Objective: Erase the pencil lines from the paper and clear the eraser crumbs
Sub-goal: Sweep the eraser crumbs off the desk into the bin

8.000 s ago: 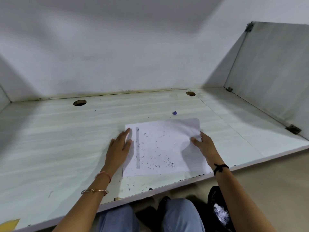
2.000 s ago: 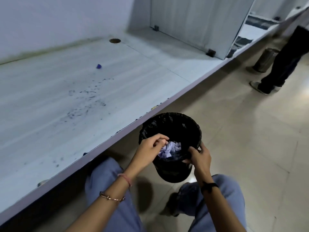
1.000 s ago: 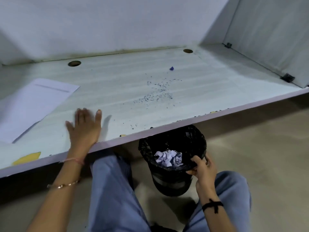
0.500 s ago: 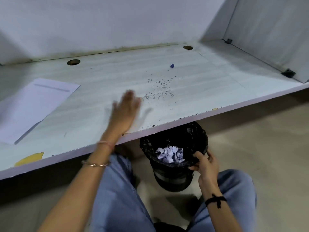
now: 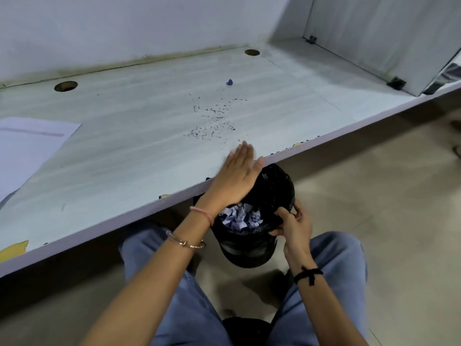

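Dark eraser crumbs [image 5: 214,118] lie scattered on the pale desk [image 5: 129,156], a little beyond its front edge. My left hand [image 5: 237,178] is flat and open at that edge, fingers together, just on the near side of the crumbs and above the bin. My right hand [image 5: 293,221] grips the rim of a black bin [image 5: 272,196] held under the desk edge; crumpled white paper scraps lie inside it. The white paper sheet [image 5: 27,148] with one grey pencil line lies at the far left of the desk. A small blue eraser [image 5: 230,82] sits behind the crumbs.
Two round cable holes [image 5: 65,86] are cut near the back wall. A grey divider panel [image 5: 379,33] stands at the right end of the desk. A yellow scrap [image 5: 13,247] lies at the front-left edge. My knees in blue jeans are below the bin.
My left hand has swept right along the desk's front edge to above the bin. The bin has stayed under the edge in my right hand's grip.
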The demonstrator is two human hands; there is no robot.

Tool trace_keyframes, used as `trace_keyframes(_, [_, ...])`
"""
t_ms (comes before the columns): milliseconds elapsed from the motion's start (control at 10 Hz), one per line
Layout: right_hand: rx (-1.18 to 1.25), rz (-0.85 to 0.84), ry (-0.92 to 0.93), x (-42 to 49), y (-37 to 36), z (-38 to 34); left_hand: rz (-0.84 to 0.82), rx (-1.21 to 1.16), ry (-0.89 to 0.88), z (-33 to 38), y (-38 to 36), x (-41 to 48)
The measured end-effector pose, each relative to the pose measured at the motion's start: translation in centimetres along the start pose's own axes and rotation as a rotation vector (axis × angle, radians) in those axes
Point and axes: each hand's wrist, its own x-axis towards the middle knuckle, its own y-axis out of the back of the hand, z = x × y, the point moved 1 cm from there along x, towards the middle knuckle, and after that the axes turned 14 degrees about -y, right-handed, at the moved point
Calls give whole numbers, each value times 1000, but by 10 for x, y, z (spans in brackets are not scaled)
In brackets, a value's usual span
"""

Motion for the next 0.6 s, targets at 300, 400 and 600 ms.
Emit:
trace_keyframes(300, [29,42,-51,12,6,2,354,100,522,-132,52,-42])
trace_keyframes(400, [30,47,-54,17,4,1,343,103,439,-97,28,-15])
trace_keyframes(600, [25,52,-43,17,1,-5,100,8,112,9,-19,24])
